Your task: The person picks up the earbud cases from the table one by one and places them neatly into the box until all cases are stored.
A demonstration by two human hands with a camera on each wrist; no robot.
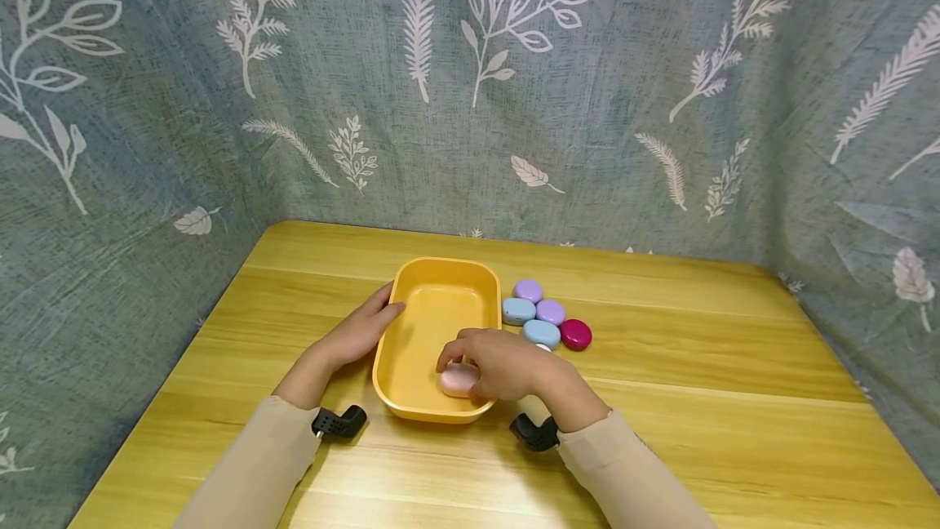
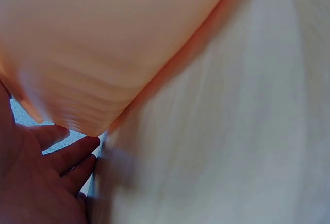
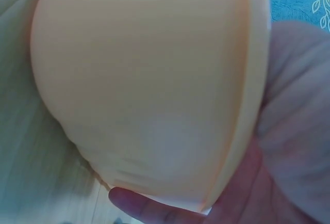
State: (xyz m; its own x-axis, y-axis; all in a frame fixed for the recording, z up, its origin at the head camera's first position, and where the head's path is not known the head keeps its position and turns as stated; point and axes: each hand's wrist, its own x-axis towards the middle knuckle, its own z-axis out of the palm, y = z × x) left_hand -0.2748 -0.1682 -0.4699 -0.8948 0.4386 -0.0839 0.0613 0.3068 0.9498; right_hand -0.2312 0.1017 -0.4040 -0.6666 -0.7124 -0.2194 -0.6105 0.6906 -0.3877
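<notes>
Fingers (image 1: 451, 352) of my right hand (image 1: 505, 362) cover part of the pink case (image 1: 458, 380), and the same hand leaves only a sliver of something white (image 1: 543, 347) showing; what it is, I can't make out. Only the head view shows the case: inside the yellow tray (image 1: 426, 317), toward its near right corner, pinched between my fingers and thumb. Whether it touches the tray's floor I cannot tell. The left wrist view, blurred over the bench (image 1: 698, 333), shows my left hand (image 1: 362, 331) with fingers spread, straight against the tray's outer wall. Lilac cases (image 1: 528, 291), blue cases (image 1: 518, 311) and a crimson case (image 1: 576, 335) cluster right of the tray.
</notes>
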